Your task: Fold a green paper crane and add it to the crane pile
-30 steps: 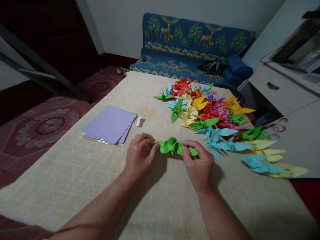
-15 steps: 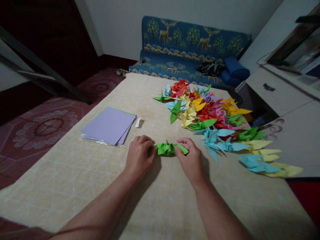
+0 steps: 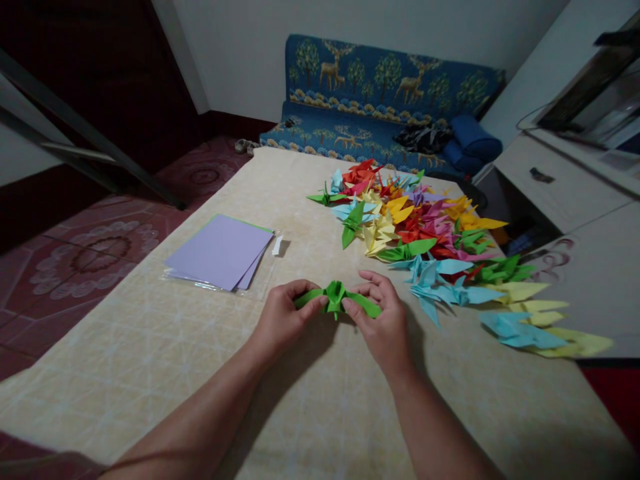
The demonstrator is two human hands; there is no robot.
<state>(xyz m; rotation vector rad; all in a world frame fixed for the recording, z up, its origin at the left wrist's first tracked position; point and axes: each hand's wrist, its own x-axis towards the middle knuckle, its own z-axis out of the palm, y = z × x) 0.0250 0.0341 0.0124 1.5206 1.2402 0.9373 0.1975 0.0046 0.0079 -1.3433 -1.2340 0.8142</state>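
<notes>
A green paper crane (image 3: 335, 297) is held between my two hands, its wings spread out to both sides. My left hand (image 3: 289, 311) pinches the left wing close to the body, thumb in front. On the other side my right hand (image 3: 376, 309) grips the right wing with its thumb near the body, while its index finger sticks out. The fingers behind the wings are partly hidden. To the right lies a heap of folded paper cranes (image 3: 410, 217) in many colours. A stack of purple paper sheets (image 3: 220, 252) rests on clear plastic at the left.
The table (image 3: 200, 373) has a pale patterned cloth. A small white paper piece (image 3: 277, 245) lies beside the purple stack. Behind the table stands a blue sofa (image 3: 345, 73) with deer on its cover. A white cabinet (image 3: 575, 200) stands at the right.
Both hands have shifted their grip inward, with the thumbs now close to the crane's body. The wings look smoother and more spread, and the body has tilted.
</notes>
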